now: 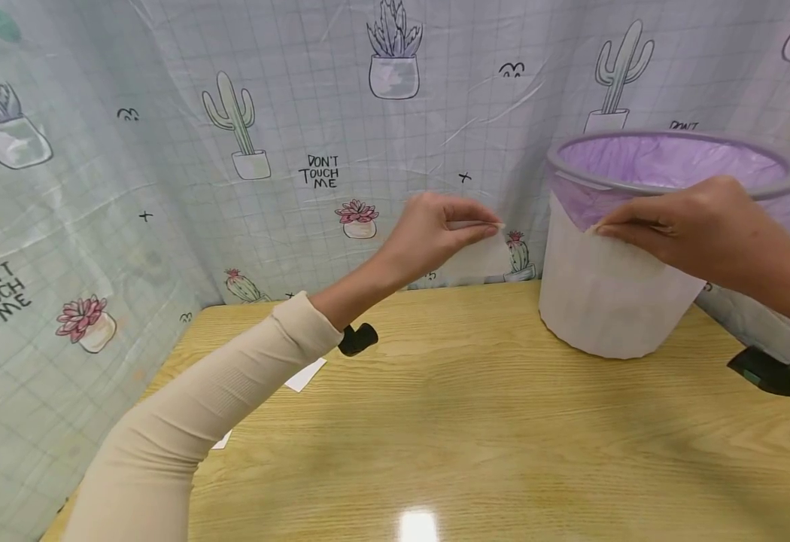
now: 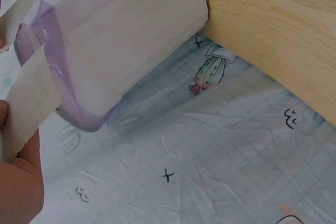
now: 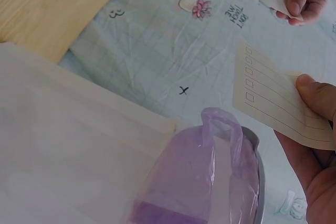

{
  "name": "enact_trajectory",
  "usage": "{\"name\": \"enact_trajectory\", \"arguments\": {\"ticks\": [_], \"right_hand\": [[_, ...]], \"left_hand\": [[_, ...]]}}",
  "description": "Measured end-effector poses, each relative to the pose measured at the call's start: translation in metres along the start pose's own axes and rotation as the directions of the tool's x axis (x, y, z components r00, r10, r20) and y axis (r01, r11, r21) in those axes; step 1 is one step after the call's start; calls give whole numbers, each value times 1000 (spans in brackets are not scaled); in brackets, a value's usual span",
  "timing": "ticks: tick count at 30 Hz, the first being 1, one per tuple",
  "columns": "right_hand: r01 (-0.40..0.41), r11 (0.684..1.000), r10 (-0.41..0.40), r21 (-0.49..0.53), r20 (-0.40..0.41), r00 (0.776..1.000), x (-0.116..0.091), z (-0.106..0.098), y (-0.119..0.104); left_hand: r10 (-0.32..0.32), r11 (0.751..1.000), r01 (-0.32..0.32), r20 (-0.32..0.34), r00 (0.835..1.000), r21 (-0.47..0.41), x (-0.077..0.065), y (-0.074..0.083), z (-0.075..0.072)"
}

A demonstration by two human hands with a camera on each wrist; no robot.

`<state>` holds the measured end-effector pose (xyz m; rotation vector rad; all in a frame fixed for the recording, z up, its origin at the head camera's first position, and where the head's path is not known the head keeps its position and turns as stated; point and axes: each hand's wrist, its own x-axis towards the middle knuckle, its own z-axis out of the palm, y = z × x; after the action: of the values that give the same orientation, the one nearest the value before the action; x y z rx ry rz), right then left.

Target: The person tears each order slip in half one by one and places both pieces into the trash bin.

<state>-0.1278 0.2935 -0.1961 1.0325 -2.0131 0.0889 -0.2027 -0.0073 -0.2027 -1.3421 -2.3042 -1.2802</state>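
Observation:
In the head view my left hand (image 1: 436,229) pinches a small piece of white paper (image 1: 479,254) between thumb and fingers, raised above the back of the table. Printed lines and small boxes mark this paper (image 2: 32,100) in the left wrist view. My right hand (image 1: 689,226) holds a second piece of paper (image 3: 275,98), lined with a column of checkboxes, in front of the bin's rim. The white bin (image 1: 612,309) has a grey rim and a purple plastic liner (image 1: 679,159) folded over its edge. What lies inside the bin is hidden.
A wooden table (image 1: 395,421) spans the foreground. White paper (image 1: 305,375) lies on it, partly behind my left sleeve (image 1: 232,391). A curtain (image 1: 287,90) printed with cacti hangs behind and at the left. The bin stands at the table's back right.

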Motion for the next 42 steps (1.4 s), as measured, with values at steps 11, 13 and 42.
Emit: {"name": "enact_trajectory", "arguments": {"ticks": [11,13,42], "right_hand": [[45,999,-44,-26,37,998,12,3,2],[54,998,-53,-23,40,998,16,3,2],[108,990,-102,-86,71,992,53,-17,9]], "left_hand": [[16,1000,-17,22,1000,23,8,3,-2],[19,1000,-20,22,1000,21,9,3,-3],[64,997,-65,24,998,38,31,20,-4]]}}
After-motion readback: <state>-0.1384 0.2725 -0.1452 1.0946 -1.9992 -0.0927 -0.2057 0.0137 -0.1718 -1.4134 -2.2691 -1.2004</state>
